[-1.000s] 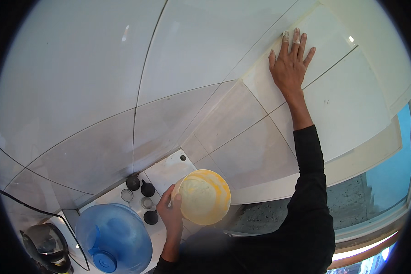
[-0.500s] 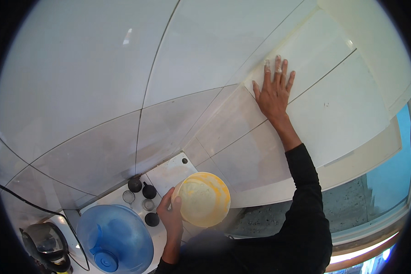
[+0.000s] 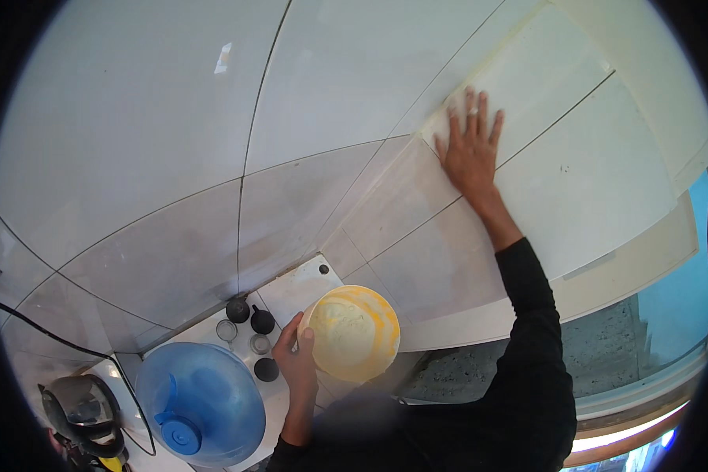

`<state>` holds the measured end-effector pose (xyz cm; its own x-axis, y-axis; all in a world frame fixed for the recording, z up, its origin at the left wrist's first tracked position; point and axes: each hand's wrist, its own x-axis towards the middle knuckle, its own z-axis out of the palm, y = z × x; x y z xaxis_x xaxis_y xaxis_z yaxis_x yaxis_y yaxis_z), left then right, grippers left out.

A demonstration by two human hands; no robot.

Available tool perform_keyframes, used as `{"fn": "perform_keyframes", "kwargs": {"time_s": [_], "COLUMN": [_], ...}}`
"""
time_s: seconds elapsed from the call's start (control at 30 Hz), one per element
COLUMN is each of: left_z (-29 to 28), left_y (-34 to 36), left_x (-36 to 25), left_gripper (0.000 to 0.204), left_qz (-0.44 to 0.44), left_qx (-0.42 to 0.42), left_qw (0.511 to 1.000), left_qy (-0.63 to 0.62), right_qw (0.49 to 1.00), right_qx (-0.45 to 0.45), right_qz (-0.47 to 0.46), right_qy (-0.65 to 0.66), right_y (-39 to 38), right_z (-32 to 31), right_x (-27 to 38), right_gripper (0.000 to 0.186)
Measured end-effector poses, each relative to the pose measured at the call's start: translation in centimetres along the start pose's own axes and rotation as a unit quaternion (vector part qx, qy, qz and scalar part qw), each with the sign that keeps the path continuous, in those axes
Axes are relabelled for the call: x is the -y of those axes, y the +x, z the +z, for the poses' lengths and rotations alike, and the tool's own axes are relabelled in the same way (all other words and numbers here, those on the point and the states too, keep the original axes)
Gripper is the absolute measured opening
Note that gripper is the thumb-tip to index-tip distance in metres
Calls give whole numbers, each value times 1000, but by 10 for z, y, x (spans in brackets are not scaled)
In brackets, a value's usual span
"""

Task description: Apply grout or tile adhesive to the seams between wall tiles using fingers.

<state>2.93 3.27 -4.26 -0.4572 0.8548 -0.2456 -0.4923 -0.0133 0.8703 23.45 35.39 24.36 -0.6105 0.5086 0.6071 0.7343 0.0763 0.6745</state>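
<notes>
Yellow bowl (image 3: pixel 386 318): low and near mid-view, apart from the seam, its inside coated with pale paste (image 3: pixel 342 332).
Left hand (image 3: pixel 296 366): curled around the bowl's left side, thumb at the rim, holding it with the mouth toward the camera.
Right hand (image 3: pixel 470 161): fingers straight and slightly spread, gripping nothing; it appears laid flat on the white tiles (image 3: pixel 590 157), pale smears on the fingers.
Corner seam (image 3: pixel 495 53): pale yellowish, just beside those fingertips.
Step in hand: seemingly fingertip work along the seam, with the bowl at the ready.
Next move: would call for light, even fingertip pressure and a steady bowl.
Ledge (image 3: pixel 295 282): dark round caps (image 3: pixel 267 370), then a blue bottle (image 3: pixel 220 393) and a kettle (image 3: pixel 79 403) farther left.
</notes>
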Motion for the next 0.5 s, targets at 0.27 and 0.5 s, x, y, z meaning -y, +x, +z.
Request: {"fn": "perform_keyframes", "kwargs": {"time_s": [0.27, 0.5], "left_z": [-11, 8], "left_y": [-9, -1], "left_x": [-10, -41], "left_gripper": [50, 62], "left_qz": [4, 120], "left_qx": [-26, 41], "left_qw": [999, 991], "left_qy": [22, 32], "right_qw": [863, 715], "right_qx": [169, 271], "right_qz": [-64, -28], "right_qy": [472, 643], "right_y": [-145, -180], "right_z": [-100, -192], "right_x": [59, 63], "right_gripper": [43, 37]}}
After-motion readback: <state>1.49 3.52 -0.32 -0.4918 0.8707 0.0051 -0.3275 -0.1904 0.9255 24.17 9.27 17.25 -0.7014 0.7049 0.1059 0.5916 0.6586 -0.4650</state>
